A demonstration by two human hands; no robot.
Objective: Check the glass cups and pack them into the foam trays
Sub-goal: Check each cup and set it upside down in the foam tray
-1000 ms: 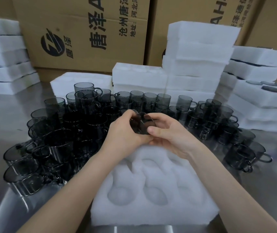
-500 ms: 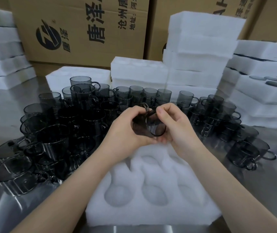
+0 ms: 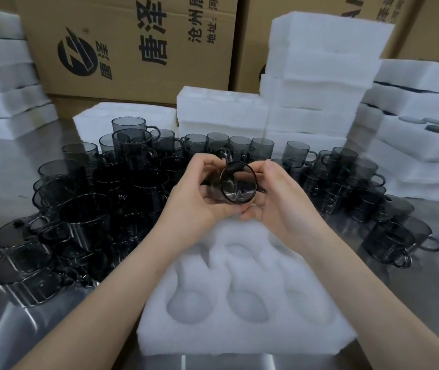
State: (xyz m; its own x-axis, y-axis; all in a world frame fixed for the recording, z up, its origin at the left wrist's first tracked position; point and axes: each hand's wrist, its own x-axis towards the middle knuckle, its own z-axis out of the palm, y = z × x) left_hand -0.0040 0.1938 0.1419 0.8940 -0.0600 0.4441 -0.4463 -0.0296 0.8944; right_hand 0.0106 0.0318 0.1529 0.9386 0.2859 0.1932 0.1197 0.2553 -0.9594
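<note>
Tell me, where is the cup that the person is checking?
In the head view the glass cup is mid-frame, gripped between the left hand and right hand, over the far end of the foam tray, before the loose cups.

Pretty plain stuff here: the left hand [image 3: 194,200] and right hand [image 3: 279,206] are seen bare, and the left forearm [image 3: 106,303] and right forearm [image 3: 359,289] are left uncovered all the way to the near edge of the view. Wrists are shown bare too.

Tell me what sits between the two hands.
A dark glass cup, tipped on its side, gripped by the left hand and the right hand, as the head view shows.
</note>
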